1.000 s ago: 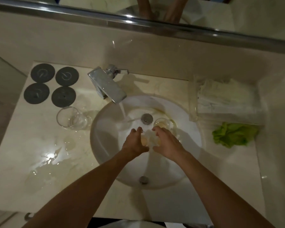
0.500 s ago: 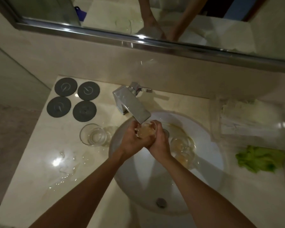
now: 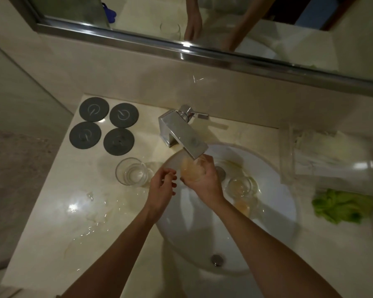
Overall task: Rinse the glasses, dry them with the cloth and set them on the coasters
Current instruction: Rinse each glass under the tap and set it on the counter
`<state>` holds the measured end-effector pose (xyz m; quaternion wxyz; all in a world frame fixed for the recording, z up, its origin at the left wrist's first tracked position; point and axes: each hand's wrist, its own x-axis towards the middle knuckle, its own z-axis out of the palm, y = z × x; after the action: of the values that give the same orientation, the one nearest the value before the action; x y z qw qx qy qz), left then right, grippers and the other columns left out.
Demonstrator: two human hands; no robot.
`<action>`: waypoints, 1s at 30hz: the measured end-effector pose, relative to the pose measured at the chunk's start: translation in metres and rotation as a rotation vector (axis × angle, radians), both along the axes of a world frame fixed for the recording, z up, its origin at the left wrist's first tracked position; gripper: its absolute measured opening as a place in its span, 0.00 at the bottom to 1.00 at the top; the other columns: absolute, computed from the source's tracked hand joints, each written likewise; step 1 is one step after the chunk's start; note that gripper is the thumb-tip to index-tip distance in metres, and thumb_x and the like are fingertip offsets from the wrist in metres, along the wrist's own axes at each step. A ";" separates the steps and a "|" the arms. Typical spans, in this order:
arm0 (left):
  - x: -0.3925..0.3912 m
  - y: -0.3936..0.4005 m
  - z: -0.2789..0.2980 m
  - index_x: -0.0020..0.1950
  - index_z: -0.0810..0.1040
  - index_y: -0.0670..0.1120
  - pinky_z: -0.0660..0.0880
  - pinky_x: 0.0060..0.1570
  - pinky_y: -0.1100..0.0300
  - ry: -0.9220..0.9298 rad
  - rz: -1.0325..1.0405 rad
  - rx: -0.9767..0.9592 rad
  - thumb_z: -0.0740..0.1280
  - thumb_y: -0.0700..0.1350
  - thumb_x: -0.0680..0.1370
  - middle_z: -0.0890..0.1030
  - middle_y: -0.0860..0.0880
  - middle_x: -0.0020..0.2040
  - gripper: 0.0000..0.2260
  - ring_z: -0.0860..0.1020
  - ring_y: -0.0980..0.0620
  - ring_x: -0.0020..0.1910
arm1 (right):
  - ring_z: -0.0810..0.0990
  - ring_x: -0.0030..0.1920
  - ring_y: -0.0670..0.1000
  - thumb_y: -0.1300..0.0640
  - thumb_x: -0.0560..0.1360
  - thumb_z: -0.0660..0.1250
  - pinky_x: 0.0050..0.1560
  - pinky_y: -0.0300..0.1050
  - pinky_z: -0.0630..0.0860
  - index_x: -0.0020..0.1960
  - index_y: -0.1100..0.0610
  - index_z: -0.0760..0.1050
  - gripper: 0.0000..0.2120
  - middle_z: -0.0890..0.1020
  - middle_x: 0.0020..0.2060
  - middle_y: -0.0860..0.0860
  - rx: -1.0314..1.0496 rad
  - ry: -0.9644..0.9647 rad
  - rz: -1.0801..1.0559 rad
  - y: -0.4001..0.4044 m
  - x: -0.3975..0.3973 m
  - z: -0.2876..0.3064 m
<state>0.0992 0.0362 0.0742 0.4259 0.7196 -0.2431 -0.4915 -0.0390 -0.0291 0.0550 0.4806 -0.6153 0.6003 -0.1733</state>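
Note:
My right hand [image 3: 205,181] grips a clear glass [image 3: 190,169] under the spout of the chrome tap [image 3: 181,134], over the white sink [image 3: 274,181]. My left hand [image 3: 162,188] is just left of it, fingers loosely apart, holding nothing. A second glass [image 3: 239,187] lies in the basin to the right. A third glass [image 3: 131,171] stands upright on the counter left of the sink. Several dark round coasters [image 3: 101,125] lie at the back left, all bare. The green cloth [image 3: 342,208] is crumpled on the counter at the right.
Water is pooled on the marble counter [image 3: 91,211] in front of the standing glass. A clear box of folded white towels [image 3: 323,155] sits at the back right. A mirror with a metal frame [image 3: 181,52] runs along the wall.
My left hand has let go of the glass and drawn back to the left. The right hand alone now holds it under the tap. The camera has tilted up slightly.

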 end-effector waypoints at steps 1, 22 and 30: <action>0.001 0.001 0.000 0.54 0.76 0.44 0.76 0.40 0.58 -0.009 -0.004 -0.004 0.56 0.40 0.84 0.79 0.45 0.49 0.10 0.78 0.49 0.44 | 0.76 0.47 0.36 0.54 0.68 0.80 0.54 0.40 0.77 0.66 0.48 0.68 0.31 0.75 0.49 0.38 -0.016 -0.018 -0.049 0.002 0.000 0.001; 0.004 0.001 0.010 0.56 0.74 0.44 0.76 0.39 0.59 -0.065 -0.050 -0.025 0.58 0.39 0.83 0.78 0.47 0.49 0.07 0.77 0.51 0.43 | 0.69 0.49 0.36 0.57 0.63 0.84 0.53 0.39 0.72 0.68 0.50 0.67 0.39 0.69 0.52 0.36 -0.134 -0.025 -0.213 0.017 0.017 0.023; -0.004 0.005 0.014 0.57 0.70 0.44 0.76 0.44 0.52 -0.063 -0.076 -0.085 0.59 0.35 0.81 0.76 0.49 0.47 0.07 0.76 0.50 0.44 | 0.80 0.51 0.45 0.55 0.65 0.82 0.56 0.44 0.80 0.58 0.50 0.71 0.28 0.77 0.51 0.42 0.168 -0.317 -0.495 0.025 0.021 0.030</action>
<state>0.0949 0.0411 0.0877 0.4291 0.7063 -0.3041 -0.4739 -0.0179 -0.0045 0.0855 0.5608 -0.3738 0.6617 -0.3286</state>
